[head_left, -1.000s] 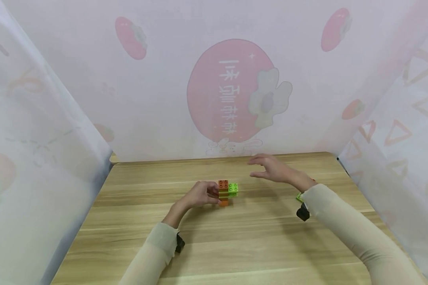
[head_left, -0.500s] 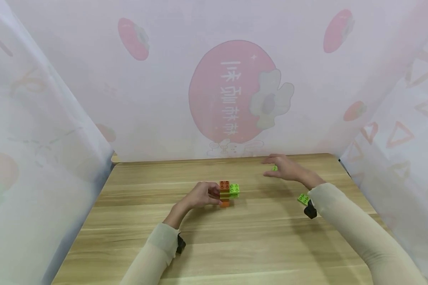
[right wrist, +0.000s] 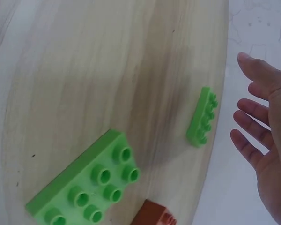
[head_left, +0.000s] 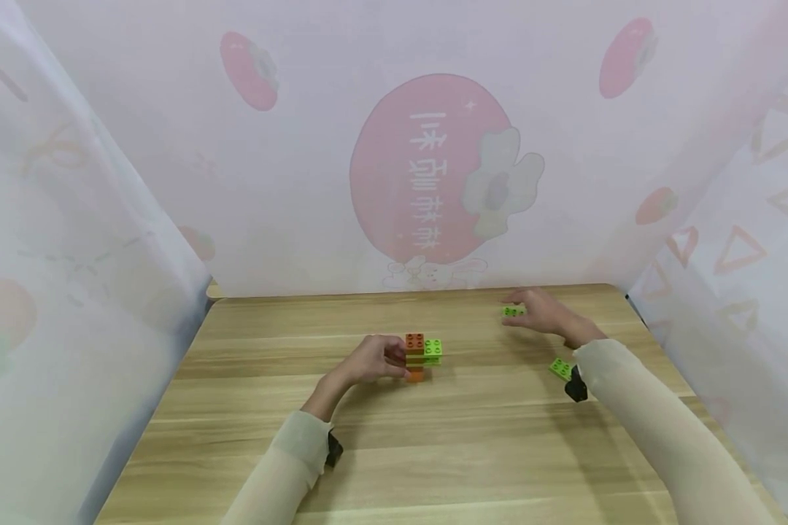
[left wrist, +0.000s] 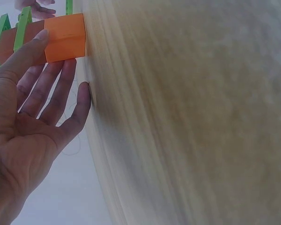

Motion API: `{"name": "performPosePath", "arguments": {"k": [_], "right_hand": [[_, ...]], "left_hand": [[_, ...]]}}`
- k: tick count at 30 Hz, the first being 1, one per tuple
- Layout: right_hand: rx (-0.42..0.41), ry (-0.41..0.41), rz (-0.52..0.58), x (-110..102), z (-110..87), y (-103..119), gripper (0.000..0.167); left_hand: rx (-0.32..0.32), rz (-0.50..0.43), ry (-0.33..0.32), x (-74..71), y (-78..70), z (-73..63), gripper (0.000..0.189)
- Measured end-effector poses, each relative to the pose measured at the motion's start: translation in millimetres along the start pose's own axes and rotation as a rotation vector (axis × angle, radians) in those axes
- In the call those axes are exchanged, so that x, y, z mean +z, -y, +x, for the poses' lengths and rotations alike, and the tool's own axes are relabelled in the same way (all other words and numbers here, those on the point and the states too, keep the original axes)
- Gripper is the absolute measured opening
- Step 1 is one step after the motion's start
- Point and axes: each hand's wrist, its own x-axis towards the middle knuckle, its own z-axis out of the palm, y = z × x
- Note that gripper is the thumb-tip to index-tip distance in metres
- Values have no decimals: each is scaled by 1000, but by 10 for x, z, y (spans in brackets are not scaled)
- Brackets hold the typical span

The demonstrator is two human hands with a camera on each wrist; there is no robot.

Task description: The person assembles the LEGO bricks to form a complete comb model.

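My left hand (head_left: 371,359) holds the side of an upright stack of toy building bricks (head_left: 415,359) on the table, its thumb and fingers on opposite sides. An orange block (left wrist: 65,37) forms the bottom, with reddish-brown bricks and green plates above; the green plates jut out to the right in the head view. Over at the back right, my right hand (head_left: 543,312) hovers with fingers spread above a flat green studded brick (head_left: 514,312). In the right wrist view, a gap shows between this hand (right wrist: 271,126) and that green brick (right wrist: 202,117).
A second green studded brick (head_left: 560,369) lies near the right wrist's black camera (head_left: 576,384). The right wrist view also shows a reddish-brown brick (right wrist: 150,214) at its bottom edge. Pale printed curtains (head_left: 302,182) stand behind and beside the wooden table (head_left: 394,452).
My right hand has moved rightward, away from the stack, to the green brick at the back, which has come into view. The left hand has stayed at the stack.
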Motion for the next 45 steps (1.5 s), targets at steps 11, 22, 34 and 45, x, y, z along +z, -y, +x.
{"name": "performPosePath", "arguments": {"k": [11,22,34,45], "right_hand": [[86,-8,4,114,-65,-198,49],[115,-23,22,199,-94,-259,49],[132,-27,39,255,-106,-302,43],[75,-51,11,268,-94,-290,38]], "left_hand": [[-2,6,-4,-18,1,0,29],[4,0,-1,-6,7,-8,27],[9,4,0,1,12,-6,27],[6,12,-6,-3,-2,-14,28]]}}
